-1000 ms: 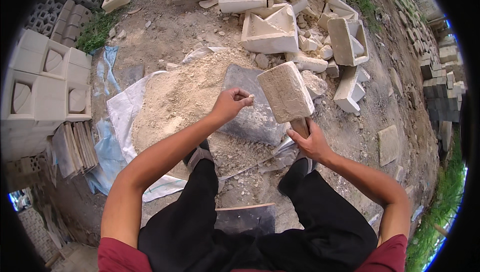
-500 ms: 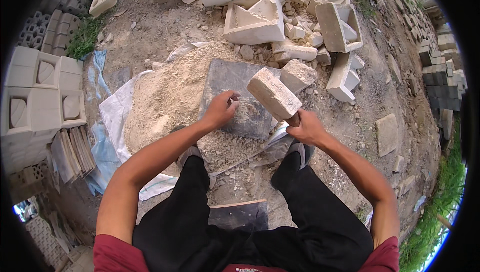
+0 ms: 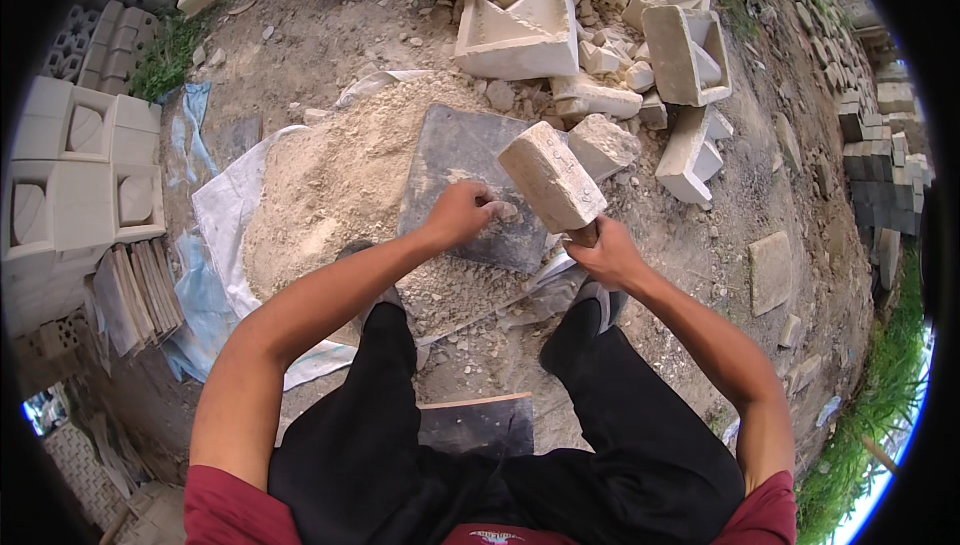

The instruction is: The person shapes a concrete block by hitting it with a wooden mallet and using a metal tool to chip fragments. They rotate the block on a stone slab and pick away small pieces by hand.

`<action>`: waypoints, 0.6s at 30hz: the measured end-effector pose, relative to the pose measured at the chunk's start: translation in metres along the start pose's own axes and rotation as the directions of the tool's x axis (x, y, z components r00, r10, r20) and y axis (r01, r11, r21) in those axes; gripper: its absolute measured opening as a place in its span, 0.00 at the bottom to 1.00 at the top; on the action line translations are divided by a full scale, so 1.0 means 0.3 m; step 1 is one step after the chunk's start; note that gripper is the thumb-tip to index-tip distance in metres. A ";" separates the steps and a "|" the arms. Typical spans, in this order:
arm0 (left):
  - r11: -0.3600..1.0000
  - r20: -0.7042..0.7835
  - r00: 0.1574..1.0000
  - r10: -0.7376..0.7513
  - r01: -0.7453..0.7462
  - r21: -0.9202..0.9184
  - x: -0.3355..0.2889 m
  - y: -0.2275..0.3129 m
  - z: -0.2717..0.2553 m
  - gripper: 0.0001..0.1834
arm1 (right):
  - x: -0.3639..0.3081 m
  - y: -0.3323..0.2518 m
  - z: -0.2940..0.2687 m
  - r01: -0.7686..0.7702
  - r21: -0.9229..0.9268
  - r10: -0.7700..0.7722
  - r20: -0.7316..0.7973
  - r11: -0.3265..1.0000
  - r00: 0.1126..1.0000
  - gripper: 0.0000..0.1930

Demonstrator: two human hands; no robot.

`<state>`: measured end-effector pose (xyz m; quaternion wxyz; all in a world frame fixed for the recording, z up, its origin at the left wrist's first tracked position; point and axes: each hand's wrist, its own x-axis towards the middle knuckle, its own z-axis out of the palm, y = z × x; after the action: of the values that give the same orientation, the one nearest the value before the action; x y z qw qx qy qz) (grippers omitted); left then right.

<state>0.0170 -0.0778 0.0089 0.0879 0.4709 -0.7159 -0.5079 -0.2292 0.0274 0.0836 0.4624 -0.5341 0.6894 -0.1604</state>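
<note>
My right hand is wrapped round the short handle of a mallet, whose thick, dust-covered block head is raised over the right side of a dark flat board. Over the middle of that board, my left hand has its fingers curled and pinched at a small pale chunk of rubble. Dust and crumbs coat the board around it. Left of the board, and partly under it, spreads a heap of pale crushed rubble on a white sack.
Broken pale hollow blocks lie piled beyond the board, with a loose chunk beside the mallet head. Stacked moulded blocks and leaning boards stand at left. Another dark board lies between my legs.
My left hand has shifted slightly right over the board, its fingertips now at the small chunk. The raised mallet has barely moved in my right hand. The whole view has shifted a little.
</note>
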 end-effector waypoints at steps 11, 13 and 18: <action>0.694 -0.178 0.939 -0.294 0.082 -0.715 0.032 -0.027 -0.068 0.26 | -0.001 -0.057 0.015 0.217 -0.213 -0.200 0.099 0.953 0.975 0.23; 0.654 -0.154 0.942 -0.300 0.085 -0.751 0.035 -0.016 -0.074 0.30 | 0.022 -0.013 0.042 0.146 -0.274 -0.105 0.160 0.951 0.982 0.22; 0.584 -0.091 0.955 -0.281 0.095 -0.806 0.022 0.004 -0.061 0.37 | 0.033 -0.001 0.048 0.151 -0.263 -0.112 0.156 0.953 0.981 0.22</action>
<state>0.0238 -0.0945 0.0162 0.3075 0.5066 -0.3480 -0.7264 -0.2173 0.0224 0.0717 0.4194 -0.6476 0.6337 -0.0562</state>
